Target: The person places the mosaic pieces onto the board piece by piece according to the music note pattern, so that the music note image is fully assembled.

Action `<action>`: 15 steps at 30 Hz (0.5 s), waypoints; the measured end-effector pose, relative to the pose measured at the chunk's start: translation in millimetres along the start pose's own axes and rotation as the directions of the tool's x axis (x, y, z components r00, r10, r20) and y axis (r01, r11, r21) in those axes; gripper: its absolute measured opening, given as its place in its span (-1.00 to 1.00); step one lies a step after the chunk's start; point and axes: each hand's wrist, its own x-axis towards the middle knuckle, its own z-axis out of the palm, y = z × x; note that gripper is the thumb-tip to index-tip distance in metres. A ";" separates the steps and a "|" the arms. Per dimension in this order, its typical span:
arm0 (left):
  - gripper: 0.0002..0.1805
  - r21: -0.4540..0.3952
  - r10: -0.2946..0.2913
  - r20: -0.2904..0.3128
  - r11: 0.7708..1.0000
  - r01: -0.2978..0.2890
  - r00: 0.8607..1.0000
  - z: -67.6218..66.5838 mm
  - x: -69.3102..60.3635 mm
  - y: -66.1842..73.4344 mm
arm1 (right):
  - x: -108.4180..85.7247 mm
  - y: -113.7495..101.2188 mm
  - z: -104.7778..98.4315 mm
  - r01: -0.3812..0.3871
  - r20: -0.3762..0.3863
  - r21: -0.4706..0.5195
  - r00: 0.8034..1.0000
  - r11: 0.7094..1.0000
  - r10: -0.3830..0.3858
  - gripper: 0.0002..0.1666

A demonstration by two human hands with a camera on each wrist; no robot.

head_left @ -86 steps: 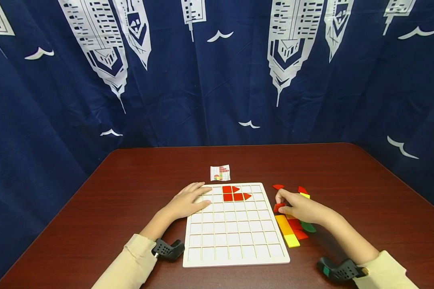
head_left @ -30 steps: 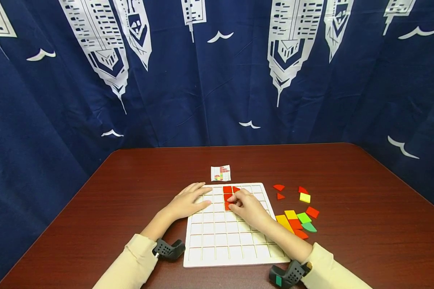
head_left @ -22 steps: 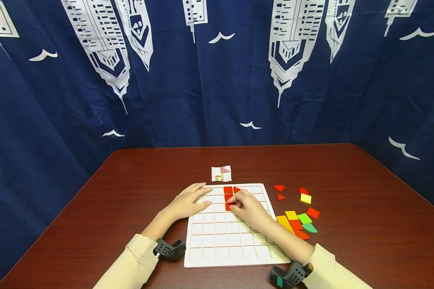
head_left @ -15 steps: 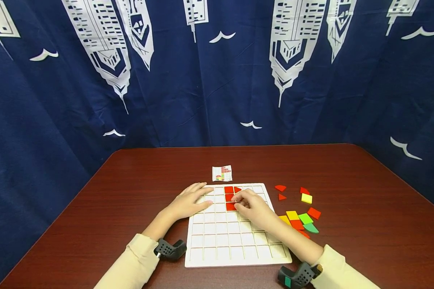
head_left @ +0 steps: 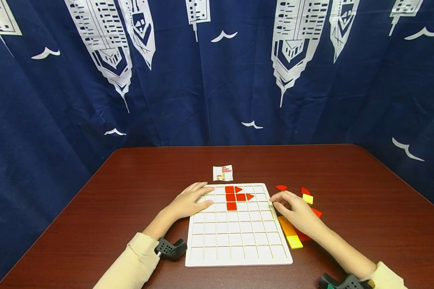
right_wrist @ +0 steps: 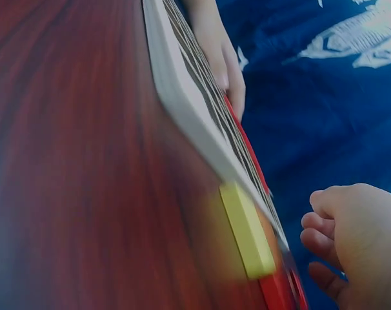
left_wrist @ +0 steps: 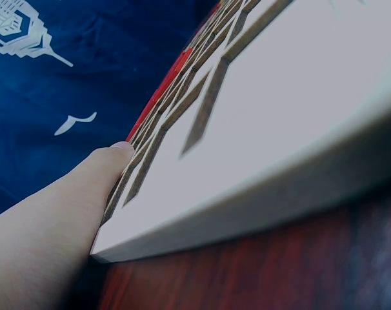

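Observation:
A white grid board (head_left: 238, 241) lies on the table. Near its far edge are red tiles: a square (head_left: 229, 189) beside a triangle (head_left: 238, 189), two squares beside a triangle in the row below, then a lone red square (head_left: 231, 206). My left hand (head_left: 188, 202) rests on the board's left edge with fingers extended. Past the right edge, my right hand (head_left: 298, 210) hovers above loose tiles, fingers loosely bent and nothing seen between them. In the right wrist view, a yellow tile (right_wrist: 248, 236) lies against the board's edge. The hand hides some loose tiles.
A small picture card (head_left: 222, 173) with a coloured tile pattern lies beyond the board. To the right are red tiles (head_left: 281, 187), a yellow square (head_left: 308, 199), an orange tile (head_left: 286, 226) and another yellow tile (head_left: 294, 242). A dark blue curtain (head_left: 217, 88) hangs behind the table.
My right hand carried a red square from the loose tiles to the third row, let go of it, and moved back right over the loose tiles. My left hand stayed put.

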 end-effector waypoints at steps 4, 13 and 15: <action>-0.43 -0.003 0.001 0.003 1.000 -0.001 1.000 -0.1 0.3 0.2 | -10.8 14.3 -14.2 -0.006 -0.037 -0.060 0.999 0.998 0.004 -0.87; -0.44 -0.001 0.005 -0.004 1.000 -0.005 1.000 0.0 0.2 0.3 | -30.5 36.5 -29.6 0.186 -0.047 -0.129 0.980 0.974 -0.193 -0.66; -0.43 -0.003 0.005 -0.004 1.000 -0.005 1.000 0.3 0.2 0.0 | -32.0 39.4 -29.8 0.236 -0.048 -0.142 0.969 0.961 -0.244 -0.61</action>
